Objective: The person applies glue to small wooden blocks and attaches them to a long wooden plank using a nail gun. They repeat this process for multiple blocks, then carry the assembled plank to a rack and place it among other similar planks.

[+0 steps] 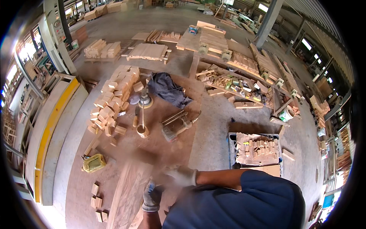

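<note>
Both my hands wear grey work gloves at the near end of the bench. My left hand (151,195) is closed beside a long wooden board (127,191), its fingers curled around something I cannot make out. My right hand (182,176) is just beyond it, smeared by motion, so its fingers do not show clearly. A brown blurred shape near the board's far end is too smeared to name. Further off on the bench lie a nail gun (177,128), a small pot (143,131) with a stick in it, and a yellow-green container (94,163).
Stacked wooden blocks (114,95) line the bench's left side, with several loose blocks (96,201) nearer me. A dark cloth (169,89) lies at the back. Right of the bench stands a crate (231,150) of wood pieces. A yellow-striped machine (53,133) is at left.
</note>
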`<state>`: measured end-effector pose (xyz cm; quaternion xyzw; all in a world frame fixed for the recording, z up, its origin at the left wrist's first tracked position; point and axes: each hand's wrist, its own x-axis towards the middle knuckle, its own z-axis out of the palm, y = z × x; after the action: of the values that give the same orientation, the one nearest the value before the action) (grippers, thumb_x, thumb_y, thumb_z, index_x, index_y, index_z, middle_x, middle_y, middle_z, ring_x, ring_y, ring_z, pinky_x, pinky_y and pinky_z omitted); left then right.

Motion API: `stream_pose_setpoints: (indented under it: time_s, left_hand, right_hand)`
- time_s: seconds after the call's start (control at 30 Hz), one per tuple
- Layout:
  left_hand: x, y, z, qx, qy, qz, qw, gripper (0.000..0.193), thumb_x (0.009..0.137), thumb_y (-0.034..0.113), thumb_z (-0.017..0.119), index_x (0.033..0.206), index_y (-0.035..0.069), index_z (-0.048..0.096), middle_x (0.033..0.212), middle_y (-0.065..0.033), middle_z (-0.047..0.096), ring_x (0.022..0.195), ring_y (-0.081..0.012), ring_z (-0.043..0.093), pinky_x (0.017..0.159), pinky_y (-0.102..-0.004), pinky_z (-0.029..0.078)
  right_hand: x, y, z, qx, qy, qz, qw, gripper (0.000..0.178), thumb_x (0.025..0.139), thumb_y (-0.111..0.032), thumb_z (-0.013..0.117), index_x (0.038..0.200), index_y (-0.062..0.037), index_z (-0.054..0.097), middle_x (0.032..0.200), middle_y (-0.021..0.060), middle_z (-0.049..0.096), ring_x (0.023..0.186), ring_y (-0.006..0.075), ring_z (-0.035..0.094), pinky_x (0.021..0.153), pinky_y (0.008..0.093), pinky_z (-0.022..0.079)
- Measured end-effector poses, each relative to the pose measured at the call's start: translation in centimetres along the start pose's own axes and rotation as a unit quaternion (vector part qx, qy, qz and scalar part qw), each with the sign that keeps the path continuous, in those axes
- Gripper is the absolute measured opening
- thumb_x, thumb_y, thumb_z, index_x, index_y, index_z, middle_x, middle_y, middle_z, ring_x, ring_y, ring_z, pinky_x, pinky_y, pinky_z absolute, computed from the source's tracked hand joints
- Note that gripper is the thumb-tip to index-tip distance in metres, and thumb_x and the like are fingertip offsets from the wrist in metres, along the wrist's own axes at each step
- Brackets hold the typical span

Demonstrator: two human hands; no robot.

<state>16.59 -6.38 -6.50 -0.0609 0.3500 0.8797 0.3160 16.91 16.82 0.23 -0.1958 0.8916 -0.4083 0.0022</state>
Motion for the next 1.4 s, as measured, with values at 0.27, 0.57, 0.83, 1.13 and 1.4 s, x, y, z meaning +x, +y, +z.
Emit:
stream_pose_setpoints:
  time_s: [0.27, 0.57, 0.83, 1.13, 1.4]
  left_hand:
    - [3.4, 1.5, 5.3, 0.266, 0.105, 0.101, 0.953, 0.03, 0.108, 0.021, 0.064, 0.131, 0.002, 0.065, 0.119, -0.003, 0.069, 0.107, -0.0136, 0.064, 0.095, -0.0314, 0.051]
    - [9.5, 1.0, 9.8, 0.244, 0.18, 0.091, 0.949, 0.037, 0.103, 0.02, 0.07, 0.134, -0.001, 0.066, 0.107, -0.0024, 0.071, 0.095, -0.0128, 0.065, 0.086, -0.0303, 0.052]
    - [11.2, 2.8, 7.8, -0.114, 0.049, 0.15, 0.981, 0.059, 0.106, 0.034, 0.07, 0.147, -0.004, 0.053, 0.138, -0.0129, 0.066, 0.132, -0.0276, 0.062, 0.111, -0.0407, 0.05]
    - [11.1, 4.9, 5.2, -0.254, -0.018, 0.076, 0.964, 0.072, 0.098, 0.045, 0.076, 0.149, 0.002, 0.05, 0.135, -0.0131, 0.061, 0.123, -0.0274, 0.057, 0.1, -0.0491, 0.048]
    - [13.3, 2.3, -1.5, -0.069, 0.108, 0.108, 0.986, 0.06, 0.097, 0.031, 0.08, 0.144, 0.002, 0.057, 0.13, -0.0066, 0.073, 0.114, -0.0188, 0.072, 0.094, -0.0322, 0.059]
  right_hand:
    - [3.8, 5.1, -1.1, 0.225, -0.052, 0.109, 0.967, 0.051, 0.088, -0.028, 0.088, 0.127, -0.0015, 0.068, 0.109, 0.0195, 0.076, 0.101, 0.0331, 0.074, 0.093, 0.0431, 0.057]
    - [6.9, 10.7, -6.2, 0.299, -0.154, 0.108, 0.935, 0.045, 0.088, -0.02, 0.086, 0.126, 0.0003, 0.071, 0.113, 0.0172, 0.078, 0.105, 0.0244, 0.076, 0.094, 0.0373, 0.059]
    - [13.0, 11.4, -11.8, 0.27, -0.165, 0.26, 0.912, 0.037, 0.094, -0.03, 0.083, 0.119, -0.0039, 0.077, 0.098, 0.0074, 0.078, 0.087, 0.0136, 0.074, 0.078, 0.0312, 0.06]
    - [23.3, 16.9, -7.5, 0.245, 0.033, 0.293, 0.923, 0.035, 0.094, -0.023, 0.084, 0.119, -0.0012, 0.072, 0.088, 0.0046, 0.073, 0.069, 0.0079, 0.063, 0.061, 0.0277, 0.053]
    - [27.6, 20.1, -5.1, 0.129, 0.001, 0.245, 0.961, 0.029, 0.093, -0.029, 0.082, 0.104, -0.0026, 0.079, 0.087, 0.0123, 0.079, 0.075, 0.0216, 0.074, 0.073, 0.0376, 0.058]
